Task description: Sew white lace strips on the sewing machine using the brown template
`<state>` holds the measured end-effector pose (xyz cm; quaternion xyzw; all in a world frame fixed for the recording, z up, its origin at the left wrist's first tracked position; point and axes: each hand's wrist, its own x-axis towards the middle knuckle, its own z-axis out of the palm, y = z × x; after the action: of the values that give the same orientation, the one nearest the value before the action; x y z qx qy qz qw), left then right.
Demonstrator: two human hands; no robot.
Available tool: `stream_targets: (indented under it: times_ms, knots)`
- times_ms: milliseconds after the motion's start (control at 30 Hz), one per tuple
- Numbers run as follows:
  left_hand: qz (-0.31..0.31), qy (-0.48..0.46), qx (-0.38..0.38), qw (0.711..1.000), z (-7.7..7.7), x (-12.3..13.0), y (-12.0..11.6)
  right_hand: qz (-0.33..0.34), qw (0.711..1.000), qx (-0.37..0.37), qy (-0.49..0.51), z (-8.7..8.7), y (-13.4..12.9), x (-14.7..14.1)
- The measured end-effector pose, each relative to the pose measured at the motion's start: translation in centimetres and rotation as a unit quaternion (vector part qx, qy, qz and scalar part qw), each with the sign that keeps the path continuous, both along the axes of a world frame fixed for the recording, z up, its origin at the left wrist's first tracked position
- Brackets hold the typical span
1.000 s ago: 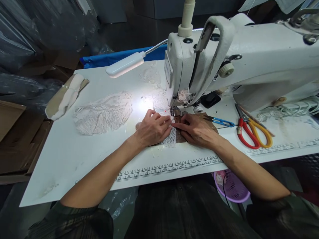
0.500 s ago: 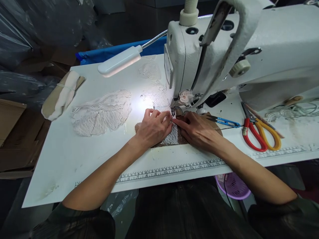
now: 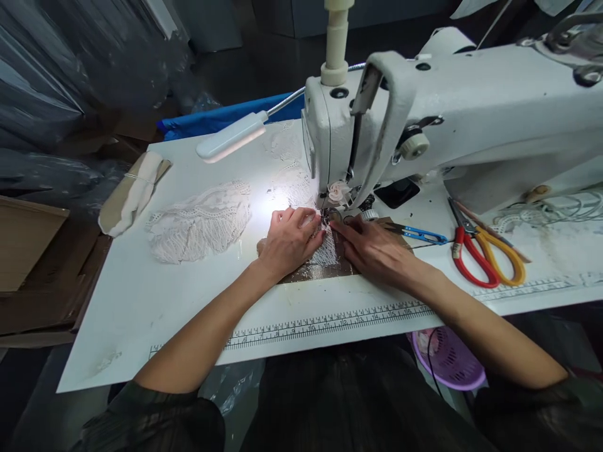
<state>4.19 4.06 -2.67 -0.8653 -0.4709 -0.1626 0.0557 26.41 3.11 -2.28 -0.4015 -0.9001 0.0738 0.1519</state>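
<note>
White lace (image 3: 326, 252) lies under the needle area of a white sewing machine (image 3: 325, 135), over a brown plate. My left hand (image 3: 291, 242) rests on the lace just left of the presser foot, fingers bent and close together, pressing it down. On the right side of the foot, my right hand (image 3: 372, 248) has its index finger stretched to the lace edge, the other fingers curled beneath. What the right fingertips pinch, if anything, is too small to make out. More lace (image 3: 289, 179) extends behind my left hand, under bright light.
Gathered lace (image 3: 200, 223) and a banded roll (image 3: 136, 191) lie left. A lamp (image 3: 233, 137) hangs over the table (image 3: 188, 307). Blue snips (image 3: 421, 235) and red-and-yellow scissors (image 3: 487, 251) lie right. A purple basket (image 3: 450, 358) stands below the table edge.
The view has shifted, with the machine appearing smaller and lower. My left hand lies a little flatter on the lace; my right hand stays beside the presser foot.
</note>
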Motion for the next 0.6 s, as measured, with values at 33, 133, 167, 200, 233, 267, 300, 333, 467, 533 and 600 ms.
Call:
stream_targets:
  times_ms: [33, 133, 167, 200, 233, 267, 300, 333, 467, 533, 600]
  knots:
    - [-0.011, -0.009, -0.008, 1.0, 0.1, -0.4, 0.2, -0.003, 1.0, -0.013, 0.025, 0.1, 0.0, 0.6]
    - [-0.06, -0.039, -0.032, 0.997, 0.9, -1.9, 0.8, -0.01, 0.995, -0.056, 0.087, 0.3, 0.0, 2.2]
    - [-0.067, -0.048, -0.032, 0.996, 1.4, -2.3, 1.0, -0.012, 0.992, -0.067, 0.104, 0.3, 0.0, 2.7]
    - [-0.068, -0.055, -0.028, 0.996, 1.9, -2.8, 1.0, -0.013, 0.99, -0.075, 0.12, 0.2, -0.1, 3.1]
    - [-0.066, -0.056, -0.023, 0.996, 2.4, -3.0, 0.9, -0.013, 0.988, -0.08, 0.132, 0.0, -0.1, 3.3]
    - [-0.066, -0.049, -0.02, 0.996, 2.9, -3.2, 0.7, -0.014, 0.986, -0.08, 0.142, -0.2, -0.2, 3.5]
    - [-0.071, -0.036, -0.022, 0.997, 3.4, -3.2, 0.4, -0.016, 0.986, -0.077, 0.15, -0.4, -0.3, 3.6]
    - [-0.082, -0.02, -0.031, 0.996, 3.7, -3.1, 0.0, -0.017, 0.985, -0.071, 0.156, -0.7, -0.3, 3.6]
    - [-0.151, 0.007, -0.094, 0.984, 3.7, -2.1, -1.3, -0.027, 0.983, -0.042, 0.177, -1.7, -0.6, 3.1]
    - [-0.175, -0.013, -0.128, 0.976, 3.1, -1.9, -1.6, -0.033, 0.982, -0.034, 0.184, -1.9, -0.7, 2.9]
    - [-0.177, -0.047, -0.148, 0.972, 2.4, -1.8, -1.5, -0.036, 0.981, -0.031, 0.189, -2.1, -0.7, 2.8]
